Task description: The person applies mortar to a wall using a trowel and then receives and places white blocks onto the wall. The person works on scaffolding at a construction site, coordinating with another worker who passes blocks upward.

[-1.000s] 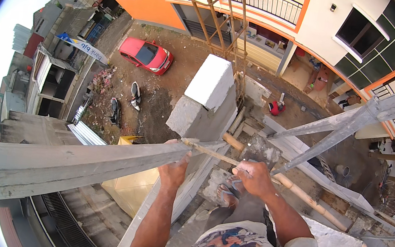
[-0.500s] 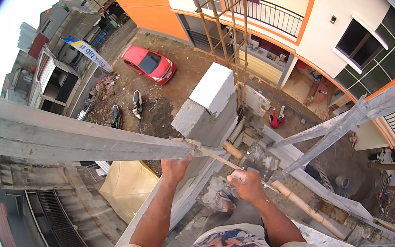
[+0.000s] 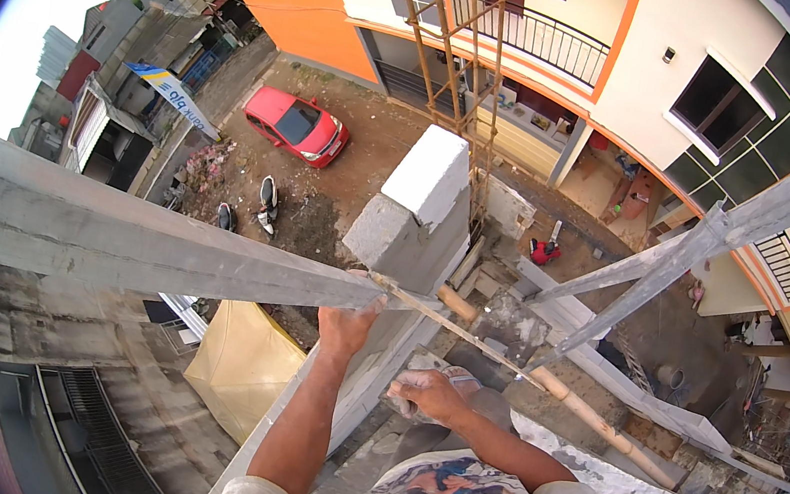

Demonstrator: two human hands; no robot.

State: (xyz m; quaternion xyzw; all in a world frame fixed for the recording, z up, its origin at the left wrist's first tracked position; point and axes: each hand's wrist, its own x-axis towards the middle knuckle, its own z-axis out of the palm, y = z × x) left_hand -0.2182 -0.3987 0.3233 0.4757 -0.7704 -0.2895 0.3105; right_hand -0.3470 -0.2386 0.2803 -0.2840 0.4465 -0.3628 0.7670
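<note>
My left hand (image 3: 346, 326) is closed round the near end of a long grey metal beam (image 3: 154, 238), which reaches out to the left; some of its fingers are hidden behind the beam. A thin wooden stick (image 3: 450, 326) starts beside that hand and slopes down to the right. My right hand (image 3: 430, 395) is curled closed in front of my shirt, apart from the stick. Whatever it holds, if anything, is hidden. Just beyond the beam's end stands a pale block wall (image 3: 384, 240) with a white block (image 3: 429, 173) on top.
A bamboo pole (image 3: 593, 416) lies to the right, near grey metal struts (image 3: 654, 268) that rise to the upper right. Far below are a red car (image 3: 296, 125) and motorbikes (image 3: 267, 204). Bamboo scaffolding (image 3: 453, 48) stands before the orange and cream building. A person in red (image 3: 544, 253) is down there.
My right hand has come off the stick and moved left and toward my body. The beam's far left end has risen in view, while my left hand keeps its grip.
</note>
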